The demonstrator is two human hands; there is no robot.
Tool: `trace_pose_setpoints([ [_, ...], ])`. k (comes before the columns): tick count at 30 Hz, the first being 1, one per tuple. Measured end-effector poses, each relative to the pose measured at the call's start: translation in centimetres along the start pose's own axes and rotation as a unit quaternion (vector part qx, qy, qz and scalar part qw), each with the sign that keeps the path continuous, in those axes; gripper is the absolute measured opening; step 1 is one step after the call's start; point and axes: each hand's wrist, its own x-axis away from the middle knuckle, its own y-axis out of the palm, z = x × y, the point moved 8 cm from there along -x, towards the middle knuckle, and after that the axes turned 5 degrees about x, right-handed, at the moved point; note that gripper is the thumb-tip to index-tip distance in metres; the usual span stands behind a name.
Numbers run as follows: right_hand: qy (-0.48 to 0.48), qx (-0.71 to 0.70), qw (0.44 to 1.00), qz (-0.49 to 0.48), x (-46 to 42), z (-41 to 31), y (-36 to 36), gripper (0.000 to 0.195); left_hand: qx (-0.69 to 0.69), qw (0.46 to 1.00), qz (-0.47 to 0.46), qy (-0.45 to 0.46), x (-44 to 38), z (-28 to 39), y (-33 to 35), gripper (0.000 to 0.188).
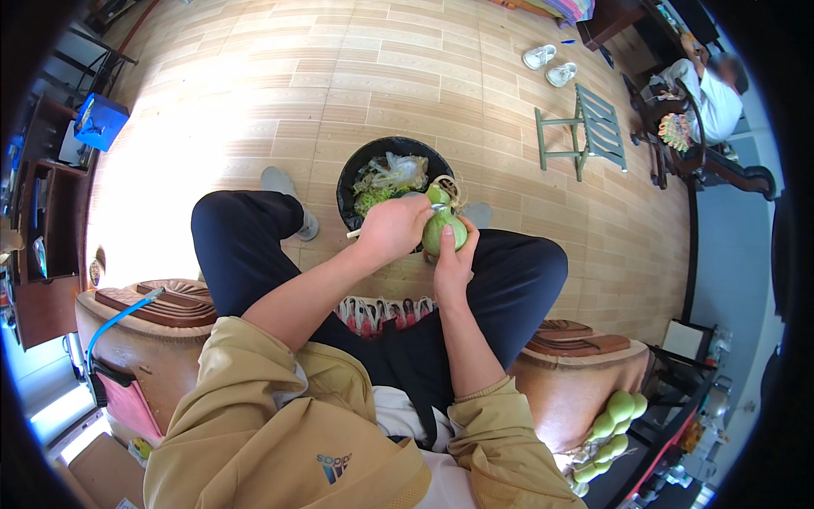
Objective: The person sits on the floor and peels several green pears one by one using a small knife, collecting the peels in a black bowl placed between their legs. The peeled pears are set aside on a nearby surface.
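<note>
A pale green bottle gourd is held over the right side of a black basin. My right hand grips its round lower bulb, thumb on the near side. Closed around a slim tool is my left hand; the tool's pale handle end sticks out behind the fist. Its metal tip lies against the gourd's narrow waist. My fingers hide most of the tool, so its exact kind is unclear. Green shavings and a crumpled clear plastic bag lie inside the basin.
Several more gourds hang or lie beside the sofa at lower right. A green folding stool and white shoes stand on the floor. At upper right a person sits in a chair. A blue box is at left.
</note>
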Motion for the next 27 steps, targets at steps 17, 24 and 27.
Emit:
trace_pose_setpoints([
  [17, -0.067, 0.101, 0.993, 0.010, 0.9, -3.3, 0.6, 0.046, -0.018, 0.999, 0.035, -0.030, -0.6, -0.3, -0.8, 0.014],
  [24, -0.058, 0.108, 0.992, 0.005, 0.7, -3.5, 0.8, 0.048, -0.027, 0.999, 0.046, 0.007, -0.2, 0.6, -0.6, 0.014],
  [27, -0.084, 0.121, 0.989, 0.014, 0.8, -3.3, 0.7, 0.049, -0.042, 0.998, 0.053, 0.009, -0.2, 0.8, -0.9, 0.015],
])
